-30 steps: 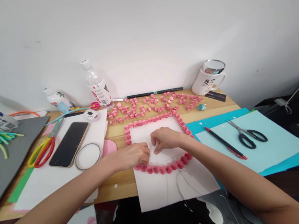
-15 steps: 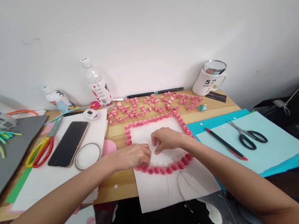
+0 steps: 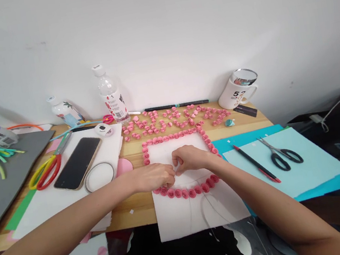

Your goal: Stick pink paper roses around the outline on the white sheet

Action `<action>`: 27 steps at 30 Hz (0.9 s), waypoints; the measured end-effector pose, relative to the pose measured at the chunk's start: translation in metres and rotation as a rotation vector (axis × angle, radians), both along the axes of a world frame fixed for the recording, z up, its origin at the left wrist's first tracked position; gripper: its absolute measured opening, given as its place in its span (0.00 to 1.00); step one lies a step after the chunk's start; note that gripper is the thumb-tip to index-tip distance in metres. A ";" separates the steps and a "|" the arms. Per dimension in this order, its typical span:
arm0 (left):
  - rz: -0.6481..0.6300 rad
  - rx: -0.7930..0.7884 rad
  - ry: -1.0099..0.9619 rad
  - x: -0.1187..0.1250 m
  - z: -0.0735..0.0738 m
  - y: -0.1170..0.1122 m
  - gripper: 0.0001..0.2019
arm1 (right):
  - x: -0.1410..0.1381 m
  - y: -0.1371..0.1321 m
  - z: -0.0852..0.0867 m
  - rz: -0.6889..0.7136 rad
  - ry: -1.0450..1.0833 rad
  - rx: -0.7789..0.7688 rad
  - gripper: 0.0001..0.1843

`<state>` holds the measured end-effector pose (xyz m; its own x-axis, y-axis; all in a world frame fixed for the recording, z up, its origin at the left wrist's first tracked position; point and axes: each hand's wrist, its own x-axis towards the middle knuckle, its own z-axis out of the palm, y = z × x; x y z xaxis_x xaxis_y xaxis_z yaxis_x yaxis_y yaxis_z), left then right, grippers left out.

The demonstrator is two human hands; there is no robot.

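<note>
Head: L hand, R hand, 1 sheet, 1 mug

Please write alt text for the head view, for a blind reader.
A left hand and a right hand meet at the fingertips over a white sheet edged with pink paper roses, on a desk. Loose roses lie behind, a phone left, black scissors right.

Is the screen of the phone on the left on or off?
Off, as far as can be seen: the phone lies face up on white paper, and its whole screen is dark.
</note>
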<state>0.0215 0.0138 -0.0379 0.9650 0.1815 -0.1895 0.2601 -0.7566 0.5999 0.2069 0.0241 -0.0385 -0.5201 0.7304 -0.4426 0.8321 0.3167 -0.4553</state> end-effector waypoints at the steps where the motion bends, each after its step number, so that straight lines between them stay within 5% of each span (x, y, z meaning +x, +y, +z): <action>1: 0.001 -0.006 0.006 0.000 -0.001 0.000 0.12 | 0.000 0.000 0.000 0.000 0.002 -0.001 0.12; 14: -0.076 0.042 -0.116 -0.009 -0.005 0.002 0.13 | -0.002 -0.001 0.004 -0.013 -0.014 -0.018 0.13; 21: 0.077 -0.196 -0.070 -0.002 0.000 0.005 0.10 | -0.002 0.000 0.003 -0.004 -0.012 -0.016 0.12; 27: -0.053 -0.078 -0.107 -0.004 -0.005 0.006 0.13 | -0.001 0.001 0.002 -0.002 -0.005 -0.018 0.13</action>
<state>0.0172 0.0202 -0.0434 0.9882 0.1186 -0.0967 0.1526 -0.7177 0.6794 0.2059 0.0246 -0.0370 -0.5167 0.7234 -0.4580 0.8349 0.3073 -0.4566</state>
